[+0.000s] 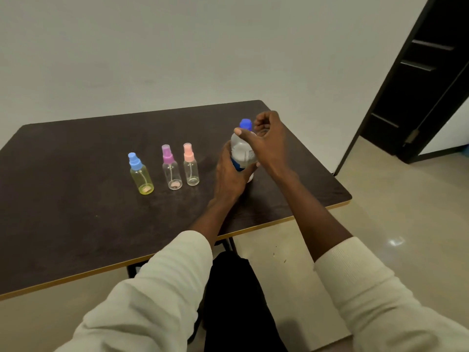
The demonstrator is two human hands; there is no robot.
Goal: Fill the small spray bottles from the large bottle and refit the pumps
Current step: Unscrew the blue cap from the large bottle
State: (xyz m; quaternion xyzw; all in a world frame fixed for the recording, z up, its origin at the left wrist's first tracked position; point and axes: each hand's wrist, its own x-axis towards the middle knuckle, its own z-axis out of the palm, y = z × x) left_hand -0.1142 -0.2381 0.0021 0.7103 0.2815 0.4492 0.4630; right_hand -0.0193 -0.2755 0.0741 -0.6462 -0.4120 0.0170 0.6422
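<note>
Seated at dark table (76,224), wall behind, dark door (416,80) open at my right.

Big bottle (242,148): near the table's right side, well right of the 3 small ones. Long axis close to upright, top leaning a little away from me and to the right, blue cap (245,124) on and pointing up. White label with a blue band low on the body. Whether its base touches the table I cannot tell; my hand hides it.

Left hand (229,176): fingers and thumb curled round the bottle's lower body, gripping it from the near left side.

Right hand (269,141): over the bottle's shoulder. Thumb stretched out flat against the upper body just below the cap. The other fingers curled loosely beside the cap, on its right; whether they touch the cap I cannot tell.

3 small spray bottles in a row to the left, all upright, pumps on, nozzles at the top, dip tubes showing inside:
- yellow bottle (142,180), blue pump, farthest left, set apart from the others.
- clear bottle (172,175), purple pump, middle.
- clear bottle with pink pump (191,171), nearest the big one, just beside the purple-topped one, not touching.

Cream sleeves (157,288) pushed up both forearms.
</note>
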